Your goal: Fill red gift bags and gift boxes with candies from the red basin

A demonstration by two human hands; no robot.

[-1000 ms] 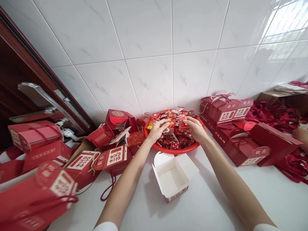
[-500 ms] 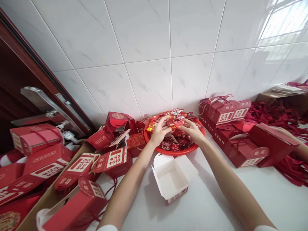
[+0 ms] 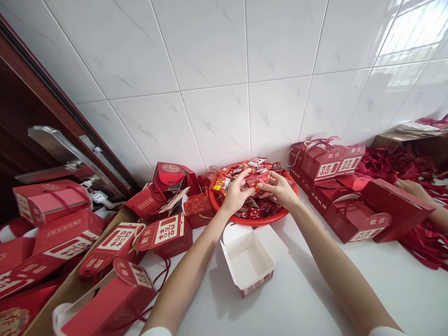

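A red round basin (image 3: 261,221) full of red wrapped sweets (image 3: 254,212) stands against the tiled wall. Over its left part is my left hand (image 3: 238,192), fingers curved and apart around the wrapped pieces. My right hand (image 3: 281,189) reaches over the right part, its thumb and fingers closed on a red wrapped sweet (image 3: 263,177). Whether my left fingers also grip something is hard to make out. In front of the basin sits an open box (image 3: 248,261), white inside, with nothing in it and its flaps spread.
Red gift boxes (image 3: 168,233) are heaped at the left, beside a door handle (image 3: 59,144). More boxes (image 3: 332,163) stand at the right. Another person's hand (image 3: 413,189) is at the far right, near red ribbons (image 3: 420,242).
My hands have shifted slightly among the sweets, the left fingers changing their curl. The other person's hand has come further into sight behind the red box.
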